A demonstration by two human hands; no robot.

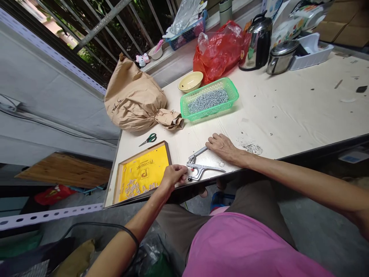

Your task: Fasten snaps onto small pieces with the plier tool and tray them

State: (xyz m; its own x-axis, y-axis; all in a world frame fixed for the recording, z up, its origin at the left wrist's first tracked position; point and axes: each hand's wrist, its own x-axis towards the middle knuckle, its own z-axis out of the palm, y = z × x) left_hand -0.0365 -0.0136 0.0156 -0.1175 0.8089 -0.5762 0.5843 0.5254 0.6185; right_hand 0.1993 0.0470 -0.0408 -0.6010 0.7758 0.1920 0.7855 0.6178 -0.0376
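Note:
A metal hand riveter tool (201, 166) lies open near the front edge of the pale table (288, 111). My right hand (223, 147) rests on its upper handle with the fingers curled over it. My left hand (173, 175) is pinched at the tool's head, fingers closed on something too small to name. To the left sits a wooden tray (142, 173) lined with yellow paper, holding several small metal pieces. A green basket (209, 99) full of small metal parts stands farther back.
Green-handled scissors (148, 139) lie beside a tied brown paper sack (135, 100). A yellow bowl (190, 81), a red plastic bag (219, 52), a kettle (258, 42), a steel pot (281, 57) and a white tray (313, 52) line the back. Small scraps (253, 148) lie by my right wrist.

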